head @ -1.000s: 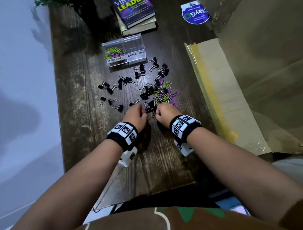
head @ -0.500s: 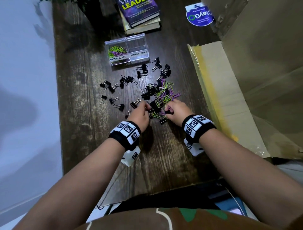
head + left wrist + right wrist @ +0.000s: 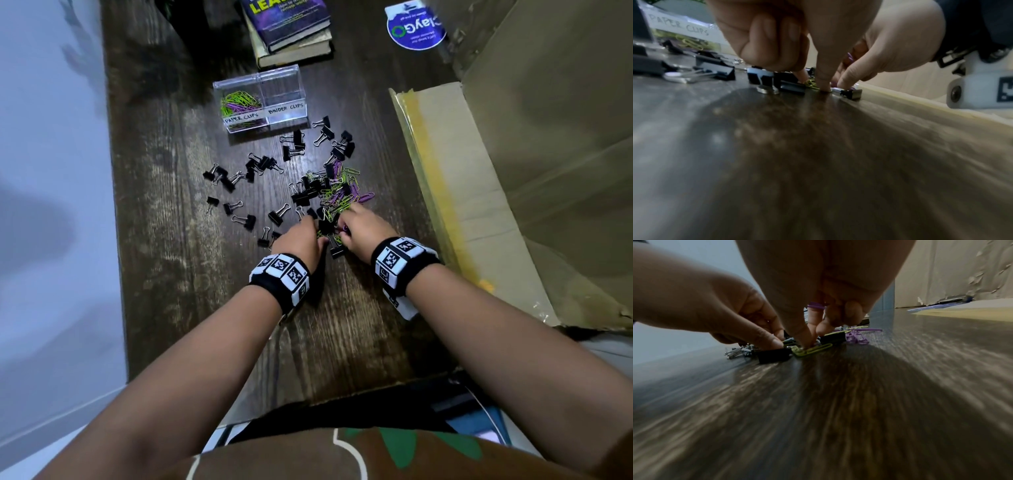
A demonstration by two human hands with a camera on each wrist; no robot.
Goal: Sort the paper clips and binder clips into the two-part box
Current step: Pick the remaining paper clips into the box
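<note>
The paper clips (image 3: 342,192), green and purple, lie tangled with black binder clips (image 3: 308,192) in a heap at the middle of the head view, on the dark wooden table (image 3: 164,240). More binder clips are scattered to the left of and above the heap. The two-part box (image 3: 262,99) stands above them, toward the top centre; its left half, labelled for paper clips, already holds a bunch, and its right half, labelled for binder clips, looks empty.

Both hands work at the lower edge of the heap. The right hand (image 3: 359,228) has its fingers curled: in the right wrist view purple paper clips (image 3: 816,306) are tucked against its palm, while its fingertips (image 3: 807,341) come down on a green paper clip (image 3: 813,349) lying flat on the wood. The left hand (image 3: 301,241) is curled too, its fingertips down among the clips just beside a binder clip (image 3: 851,93); whether it actually has hold of anything cannot be told.

The step in hand seems to be gathering paper clips out of the mix. To do it well, the right hand should slide the flat clip free, pinch it without loosening the ones already palmed, and let the left hand steady the nearby binder clips.

Books (image 3: 291,31) lie above the box, and cardboard (image 3: 479,171) fills the right side.
</note>
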